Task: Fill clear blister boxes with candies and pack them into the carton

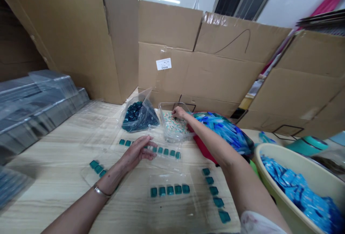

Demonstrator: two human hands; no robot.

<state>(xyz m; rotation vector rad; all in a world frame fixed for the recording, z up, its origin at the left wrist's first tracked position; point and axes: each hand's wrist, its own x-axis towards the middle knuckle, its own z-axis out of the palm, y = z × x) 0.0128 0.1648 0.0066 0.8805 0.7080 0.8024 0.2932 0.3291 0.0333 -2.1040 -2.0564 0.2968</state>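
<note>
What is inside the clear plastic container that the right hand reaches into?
The clear plastic container holds a layer of small pale tiles, whitish with green and pink. The right hand covers those at the far end; the container's floor is hidden beneath the tiles.

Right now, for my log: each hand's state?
Left hand: open, flat on the clear bag of teal tiles.
Right hand: in the clear tray, fingers bent; hold cannot be told.

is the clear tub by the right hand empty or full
Partly filled: small pale pieces cover the floor of the clear tub, and the right hand reaches in among them.
</note>
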